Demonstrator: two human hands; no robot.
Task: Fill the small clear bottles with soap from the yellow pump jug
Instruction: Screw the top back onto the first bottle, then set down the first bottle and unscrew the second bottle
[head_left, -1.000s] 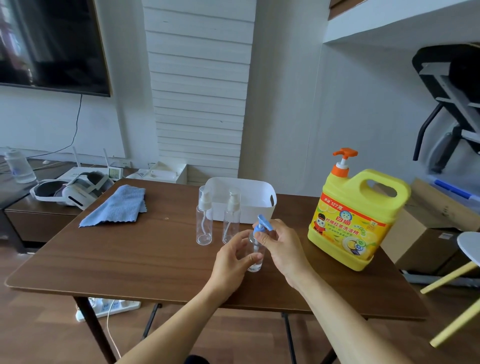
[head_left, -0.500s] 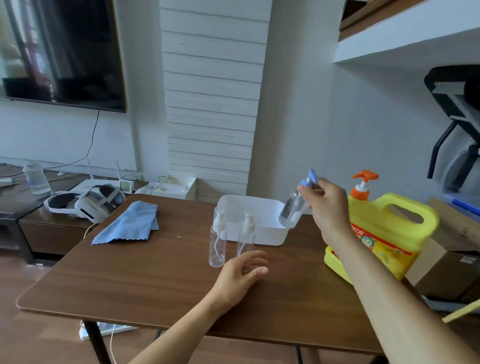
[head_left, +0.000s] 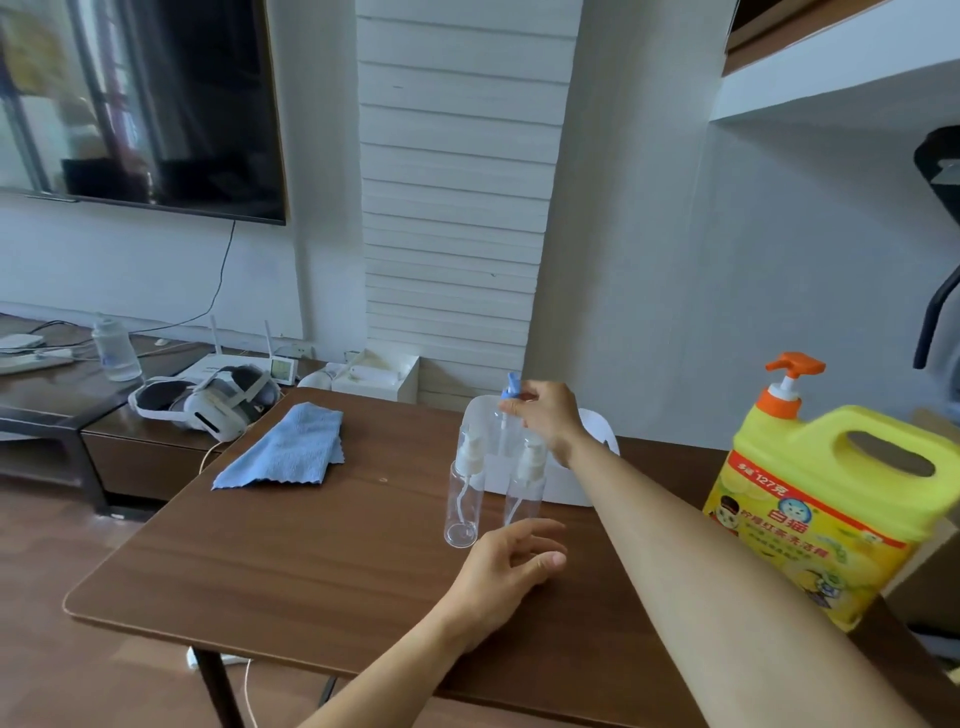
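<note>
My right hand (head_left: 548, 423) pinches a small clear bottle with a blue cap (head_left: 508, 400) by its top, holding it upright over the white bin (head_left: 563, 493). Two more clear bottles with white pump tops (head_left: 464, 501) (head_left: 525, 493) stand side by side on the wooden table (head_left: 311, 551), just in front of the bin. Close behind them my left hand (head_left: 511, 566) rests on the table with loosely curled fingers and holds nothing. The yellow pump jug (head_left: 831, 514) with its orange pump stands at the table's right edge, apart from both hands.
A folded blue cloth (head_left: 285, 449) lies at the table's far left. Beyond it a white headset (head_left: 208, 402) and a plastic water bottle (head_left: 115, 351) sit on a low dark cabinet. A TV hangs on the left wall.
My right hand carried the blue-capped bottle up off the table, then left from beside the jug to over the white bin. My left hand let go and stays on the table.
</note>
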